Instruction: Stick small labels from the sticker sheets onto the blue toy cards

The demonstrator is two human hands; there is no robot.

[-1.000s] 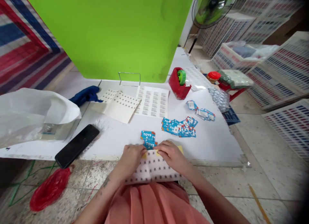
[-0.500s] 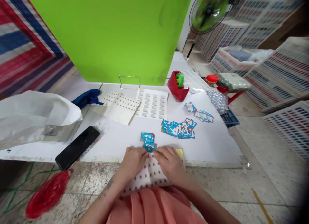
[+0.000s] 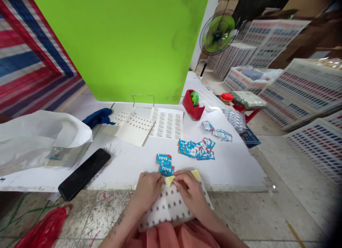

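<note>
1. Head view, what has changed: a second ago both hands lay flat on the sticker sheet (image 3: pixel 171 205) at the table's front edge, and the sheet's top strip lay level. Now the top of the sheet is peeled up, so its yellow backing (image 3: pixel 170 180) shows as a small folded flap between the fingertips. The camera has also tipped up a little, so the hands sit lower in the frame and more of the fan (image 3: pixel 217 32) at upper right is visible. I judge that a sticker is being worked loose from the sheet.

2. Head view, the hands: the left hand (image 3: pixel 148 189) is curled, its thumb and forefinger pinching the sheet's upper edge just left of the flap. The right hand (image 3: pixel 188 191) is also curled, fingertips pinched at the flap and palm resting on the sheet. Whether a single sticker is already free between the fingers is too small to tell.

3. Head view, the sheet: white, printed with rows of small dark squares, it lies across the person's lap at lower centre and overlaps the white table (image 3: pixel 235 162).

4. Head view, nearby: two blue TOYS cards (image 3: pixel 164 163) lie just above the fingertips, a loose pile of the same cards (image 3: pixel 196 148) further right, a black phone (image 3: pixel 84 173) at left, and a red tape dispenser (image 3: pixel 192 104) near the green board (image 3: pixel 120 45).
</note>
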